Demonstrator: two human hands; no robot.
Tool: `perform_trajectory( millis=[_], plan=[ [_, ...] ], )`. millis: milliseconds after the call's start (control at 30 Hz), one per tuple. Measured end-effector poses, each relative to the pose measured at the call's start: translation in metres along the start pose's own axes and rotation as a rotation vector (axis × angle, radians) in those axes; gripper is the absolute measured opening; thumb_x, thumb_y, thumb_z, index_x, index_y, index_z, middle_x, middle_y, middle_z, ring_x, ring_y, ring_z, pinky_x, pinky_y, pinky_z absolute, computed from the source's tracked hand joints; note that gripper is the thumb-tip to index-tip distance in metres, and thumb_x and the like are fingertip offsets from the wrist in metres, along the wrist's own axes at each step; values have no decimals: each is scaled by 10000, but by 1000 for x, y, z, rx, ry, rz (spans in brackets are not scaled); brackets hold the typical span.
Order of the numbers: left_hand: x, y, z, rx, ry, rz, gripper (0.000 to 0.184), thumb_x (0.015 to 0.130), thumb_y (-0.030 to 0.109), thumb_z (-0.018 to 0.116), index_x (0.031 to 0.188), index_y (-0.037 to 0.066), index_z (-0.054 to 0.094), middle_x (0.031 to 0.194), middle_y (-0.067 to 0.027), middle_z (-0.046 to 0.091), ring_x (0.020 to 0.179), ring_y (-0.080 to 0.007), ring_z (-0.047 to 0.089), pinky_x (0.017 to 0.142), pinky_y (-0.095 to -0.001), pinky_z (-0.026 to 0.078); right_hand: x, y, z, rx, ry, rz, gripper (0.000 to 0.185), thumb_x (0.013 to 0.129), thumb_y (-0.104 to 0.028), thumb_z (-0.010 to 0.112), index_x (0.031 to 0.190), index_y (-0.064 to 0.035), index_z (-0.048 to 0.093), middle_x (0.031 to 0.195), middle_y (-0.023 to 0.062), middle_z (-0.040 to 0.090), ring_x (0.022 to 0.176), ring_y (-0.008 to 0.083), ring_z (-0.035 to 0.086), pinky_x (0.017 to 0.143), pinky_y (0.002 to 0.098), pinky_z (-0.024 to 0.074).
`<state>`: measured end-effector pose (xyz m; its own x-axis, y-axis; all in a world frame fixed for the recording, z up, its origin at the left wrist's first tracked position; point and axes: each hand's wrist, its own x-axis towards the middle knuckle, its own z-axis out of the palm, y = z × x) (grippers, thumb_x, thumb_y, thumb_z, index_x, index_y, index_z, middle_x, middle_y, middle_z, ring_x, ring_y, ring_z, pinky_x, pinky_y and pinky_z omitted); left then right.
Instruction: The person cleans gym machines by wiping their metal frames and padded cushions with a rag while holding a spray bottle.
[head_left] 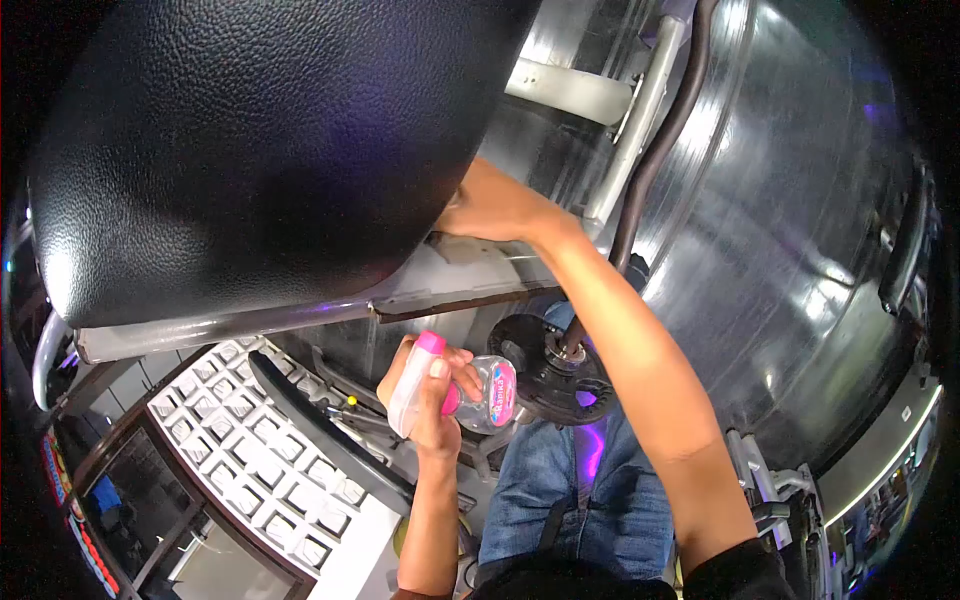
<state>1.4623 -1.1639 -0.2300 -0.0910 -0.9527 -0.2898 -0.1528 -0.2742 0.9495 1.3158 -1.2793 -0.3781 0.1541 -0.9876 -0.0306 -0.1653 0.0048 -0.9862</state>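
My left hand (436,415) is closed around the neck of a clear spray bottle (500,392) with a pink and white spray head and a pink label. The bottle is tilted on its side below a large black padded cushion (270,160). My right hand (485,205) reaches to the cushion's right edge, above the metal frame (450,280) beneath it. Its fingers are hidden behind the cushion, so whether they hold anything does not show.
Near my legs is a black weight plate (550,370) on a bar. A brown bent bar (665,140) and a grey metal tube (640,120) run up at the right. A white patterned wall panel (255,455) stands at lower left, beside a dark padded bar (320,425).
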Motion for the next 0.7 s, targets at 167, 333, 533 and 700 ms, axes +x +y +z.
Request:
perform_trajectory(
  millis=[167, 333, 533, 700],
  plan=[
    [0, -6, -5, 50, -51, 19, 331, 869, 255, 581, 831, -74, 564, 736, -184, 592, 436, -200, 538, 498, -319, 471, -27, 23, -33, -75, -201, 382, 425, 787, -341, 707, 1099, -52, 694, 989, 173, 708, 909, 293, 682, 832, 365, 516],
    [-4, -19, -3, 68, -51, 0, 325, 878, 268, 558, 833, -54, 564, 752, -196, 589, 417, -215, 515, 468, -345, 463, 3, -8, -9, 46, -112, 196, 492, 714, -435, 714, 1047, -73, 723, 1059, 217, 679, 1017, 379, 638, 941, 414, 480],
    [-7, -21, 4, 35, -47, 19, 324, 880, 269, 550, 837, -51, 562, 766, -195, 586, 431, -218, 517, 487, -355, 466, -39, -2, -10, 64, 156, -59, 404, 714, -371, 688, 975, -64, 726, 971, 182, 698, 911, 361, 665, 859, 400, 514],
    [-10, -36, 10, 21, -61, 68, 315, 881, 266, 544, 856, -48, 559, 768, -183, 575, 456, -209, 510, 512, -352, 458, -70, 6, -35, -114, 39, 359, 349, 726, -324, 664, 946, -60, 727, 939, 181, 699, 865, 360, 671, 822, 397, 527]
  ],
)
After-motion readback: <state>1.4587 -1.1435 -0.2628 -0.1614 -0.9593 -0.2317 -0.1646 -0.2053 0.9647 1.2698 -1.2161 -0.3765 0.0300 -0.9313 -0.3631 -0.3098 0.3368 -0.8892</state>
